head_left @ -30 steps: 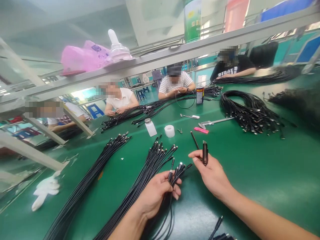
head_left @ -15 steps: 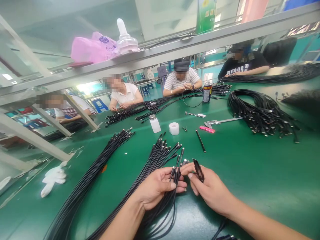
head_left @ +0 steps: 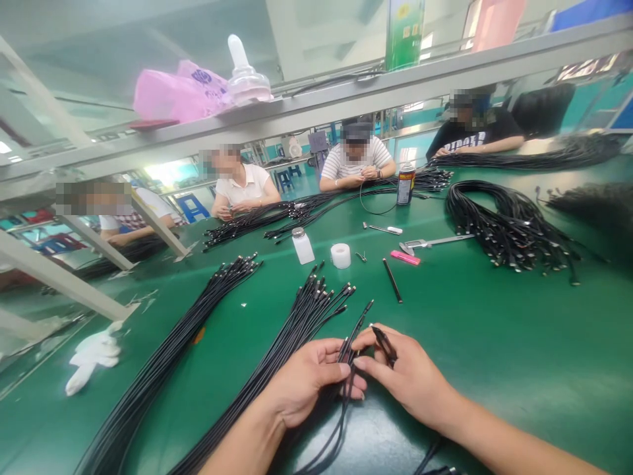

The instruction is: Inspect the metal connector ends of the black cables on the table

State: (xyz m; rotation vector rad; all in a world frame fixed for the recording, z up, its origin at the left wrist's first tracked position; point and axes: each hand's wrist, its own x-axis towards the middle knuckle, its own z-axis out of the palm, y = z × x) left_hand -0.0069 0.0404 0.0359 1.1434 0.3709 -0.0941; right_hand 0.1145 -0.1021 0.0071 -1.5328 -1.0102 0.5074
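**Fig. Two-handed hold over a green bench mat (head_left: 469, 343)**

The left hand (head_left: 309, 382), fingers curled and thumb closed, grips several black cables (head_left: 357, 333); their connector ends point up and away toward the right hand, and their tails fall back toward the wearer. The right hand (head_left: 408, 373), nearly closed, pinches a slim black piece (head_left: 384, 346) between thumb and fingers, just beside those ends. A larger cable bundle (head_left: 301, 323) lies ahead, nearer the left hand, its long axis running diagonally away and rightward.
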